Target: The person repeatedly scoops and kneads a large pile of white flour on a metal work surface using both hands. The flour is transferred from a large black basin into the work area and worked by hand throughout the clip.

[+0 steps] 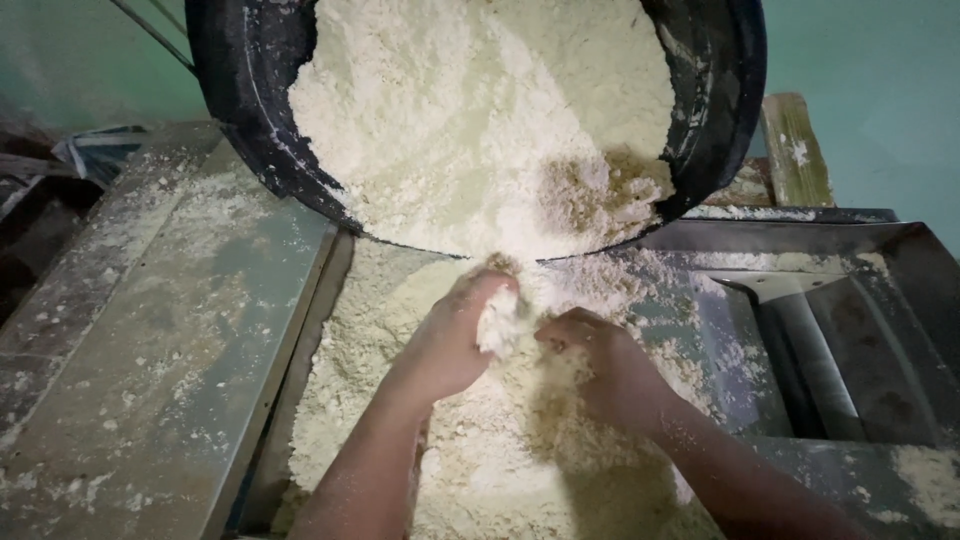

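Left hand curling loosely around lump of crumbly dough, fingers half closed. Right hand resting knuckles-up on flour mixture heap, fingers bent into it; grip contents not discernible. Heap lying in metal trough. Black tub tilting over trough's far edge, spilling mixture.

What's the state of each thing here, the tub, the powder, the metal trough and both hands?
Black tub: tipped toward the trough, still heaped with powder.
Pale powder: crumbly, spilling from the tub's lip into a pile below.
Metal trough: dusted, partly filled; the right end bare.
Left hand: closed on a clump of powder.
Right hand: fingers curled down into the pile.
Left metal ledge: flat, sprinkled with powder.
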